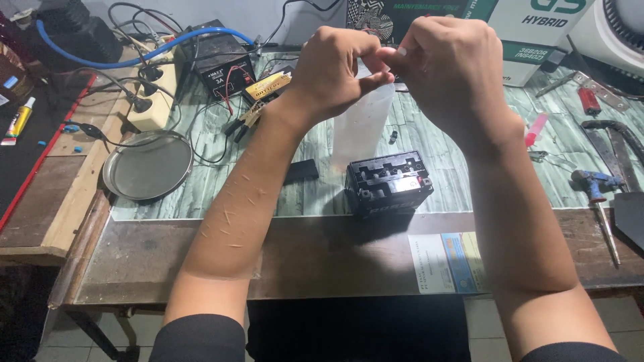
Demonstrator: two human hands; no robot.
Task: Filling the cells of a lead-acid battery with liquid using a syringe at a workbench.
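Nearest you, a printed paper sheet (446, 263) lies on the bare front strip of the workbench (322, 258). Just past it a small black battery (389, 182) sits upright on the green patterned mat, top facing up. A flat black piece (300, 170) lies just left of it.

Both your hands are raised above the battery. Your left hand (332, 70) and right hand (446, 67) meet fingertip to fingertip, pinching at the top of a clear plastic bottle (361, 124) that stands behind the battery. Fingers curled tight; what sits between them is too small to tell.

Left: round metal dish (147, 166), white power strip (155, 100) with plugs, glue tube (19, 121). Right: blue-handled screwdriver (599, 194), pink syringe (534, 131).

Far back: black charger box (225, 67) with clamps (248, 115), blue hose (134, 53), white-and-green cartons (530, 33).
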